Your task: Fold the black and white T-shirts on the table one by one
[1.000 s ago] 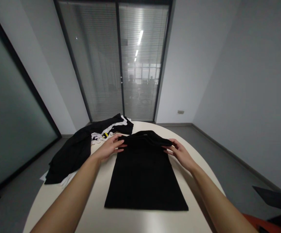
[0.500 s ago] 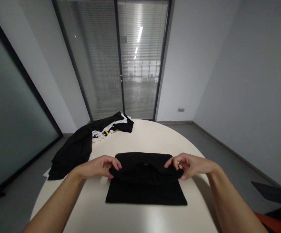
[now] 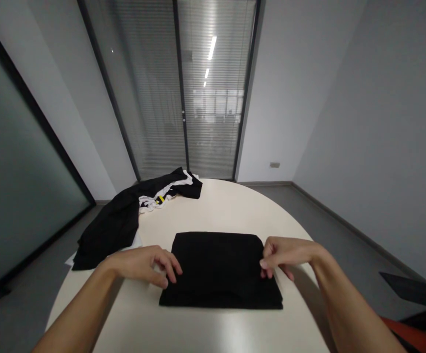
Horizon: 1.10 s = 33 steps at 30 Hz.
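Observation:
A black garment (image 3: 216, 269) lies folded in a flat, nearly rectangular shape in front of me. My left hand (image 3: 150, 264) is at its left edge, fingers apart and slightly bent, their tips just over the cloth. At the right edge is my right hand (image 3: 281, 255), its fingers loosely curled and thumb pointing inward. Its fingertips are at or just above the fabric, and I see no cloth pinched between them. Which kind of garment it is does not show in its folded form.
A pile of black clothing (image 3: 113, 225) with white and yellow parts lies along the left side of the round, pale table (image 3: 227, 206). Beyond the table stands a glass partition with blinds (image 3: 213, 117). Dark and red furniture parts (image 3: 415, 299) show at the lower right.
The raised upper layer of the garment has come down toward me and now lies flat over the lower part. Both hands have let go of its edge.

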Motion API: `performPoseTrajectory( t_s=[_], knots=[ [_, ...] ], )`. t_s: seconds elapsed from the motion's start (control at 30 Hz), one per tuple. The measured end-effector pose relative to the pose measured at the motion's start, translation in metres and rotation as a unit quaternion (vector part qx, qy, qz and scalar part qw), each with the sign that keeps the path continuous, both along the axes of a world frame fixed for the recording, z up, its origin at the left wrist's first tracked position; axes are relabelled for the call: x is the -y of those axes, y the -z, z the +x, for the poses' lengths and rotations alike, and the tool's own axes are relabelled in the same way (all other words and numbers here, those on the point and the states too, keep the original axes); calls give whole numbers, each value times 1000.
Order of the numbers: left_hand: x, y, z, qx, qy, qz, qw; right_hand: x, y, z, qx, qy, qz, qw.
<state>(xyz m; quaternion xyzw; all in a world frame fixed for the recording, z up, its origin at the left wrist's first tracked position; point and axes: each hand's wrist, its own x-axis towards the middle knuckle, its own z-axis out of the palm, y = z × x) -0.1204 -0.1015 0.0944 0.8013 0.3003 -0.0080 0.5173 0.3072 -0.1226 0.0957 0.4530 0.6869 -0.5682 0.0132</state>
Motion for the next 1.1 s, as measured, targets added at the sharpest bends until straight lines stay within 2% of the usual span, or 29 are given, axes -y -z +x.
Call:
performPoseTrajectory(
  t_s=[0.07,0.13,0.2,0.23,0.27,0.33,0.4,0.47,0.53,0.63,0.8,0.97,1.03,1.1],
  knots=[
    [-4,1,-1,-10,-50,-6,999,-2,0,-7,-13,26,111,993],
    [-8,3,6,17,-177,79,981,-4,0,-22,-31,82,245,966],
    [-9,6,23,80,-322,214,919,-3,2,-42,-46,113,359,925],
    [-7,9,33,111,-365,260,887,-1,3,-53,-49,96,400,910],
    [-5,12,43,129,-373,295,870,1,5,-63,-43,60,424,903],
    [2,21,59,121,-290,354,881,5,12,-79,-12,-23,421,906],
    [8,33,67,45,-186,367,910,9,20,-89,27,-80,387,918],
    [10,45,67,-33,-118,357,926,9,28,-92,51,-102,361,926],
    [10,52,63,-75,-88,353,928,8,31,-93,57,-103,350,929],
    [10,51,59,-83,-76,366,924,7,29,-92,51,-99,341,933],
    [14,43,64,-33,-90,397,913,9,26,-93,53,-103,327,938],
    [15,51,70,-59,-91,388,915,10,28,-90,50,-95,328,938],
    [14,52,69,-57,-99,387,915,9,26,-84,41,-70,335,939],
    [11,51,66,-54,-123,377,916,6,22,-73,50,-11,354,934]
  ],
)
